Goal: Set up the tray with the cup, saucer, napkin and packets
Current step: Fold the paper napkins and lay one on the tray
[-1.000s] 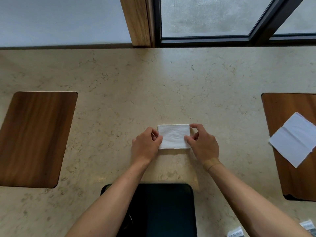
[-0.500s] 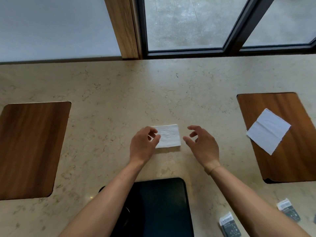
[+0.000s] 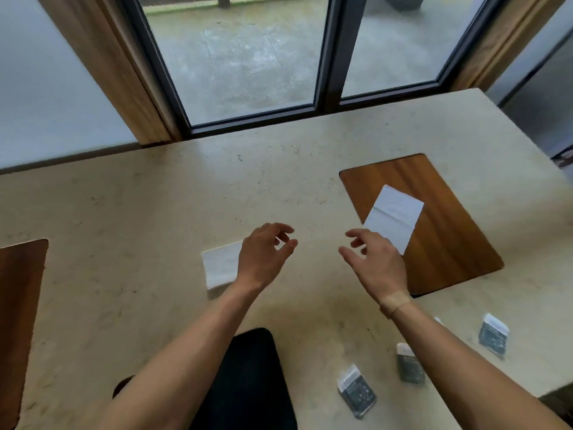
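A folded white napkin (image 3: 220, 268) lies flat on the marble table, partly hidden behind my left wrist. My left hand (image 3: 265, 256) hovers just right of it, fingers apart, holding nothing. My right hand (image 3: 373, 263) is raised with open fingers, empty, close to the near corner of a second, unfolded white napkin (image 3: 395, 216). That napkin rests on the wooden tray (image 3: 449, 231) at the right. Three dark packets lie near the table's front right: one (image 3: 356, 391), another (image 3: 410, 364) by my right forearm, a third (image 3: 493, 335) farther right. No cup or saucer is in view.
Another wooden tray (image 3: 18, 321) sits at the left edge. A dark chair seat (image 3: 248, 383) shows below the table's front edge between my arms. The window frame (image 3: 257, 121) runs along the table's far side; the table ends at the right (image 3: 527, 141).
Both hands let go of the folded napkin and lifted away to the right. The view swung right, so the right tray and the packets came further into view.
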